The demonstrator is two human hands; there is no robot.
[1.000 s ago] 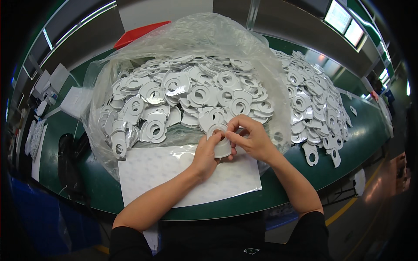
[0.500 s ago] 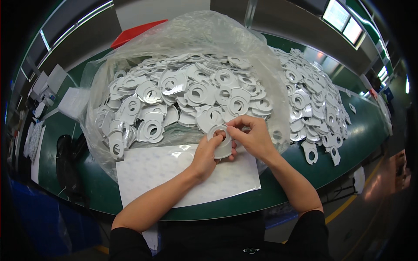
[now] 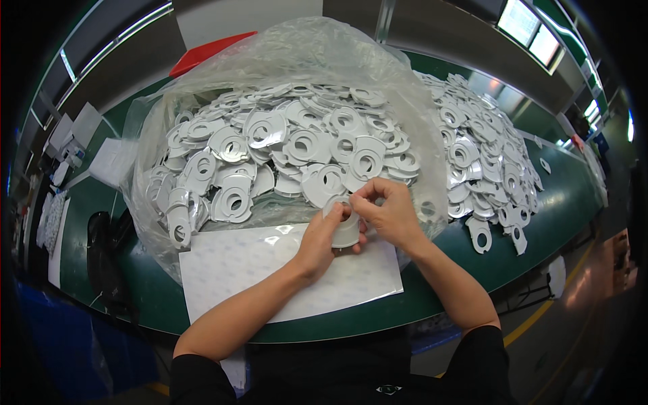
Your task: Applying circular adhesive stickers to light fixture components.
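Observation:
My left hand [image 3: 316,241] is closed around a white plastic part [image 3: 347,235] with a round hole, its thumb along the ring and fingertips showing past the far edge. At the upper right rim of that part, my right hand [image 3: 389,214] has thumb and forefinger pinched together. Whatever lies between those fingertips is too small to make out. Both hands work above a white sheet [image 3: 270,277]. Just beyond them, a large clear plastic bag [image 3: 297,50] lies open, full of similar white ring-shaped parts [image 3: 307,145].
A second heap of white parts [image 3: 482,152] lies on the green table [image 3: 324,331] to the right. Behind the bag is a red bin [image 3: 209,54]. A black object [image 3: 104,260] rests at the left, near a white packet [image 3: 111,162].
My right fingertips have shifted slightly at the rim of the part, and the part has tilted a little in my left hand. The bag and heaps look the same.

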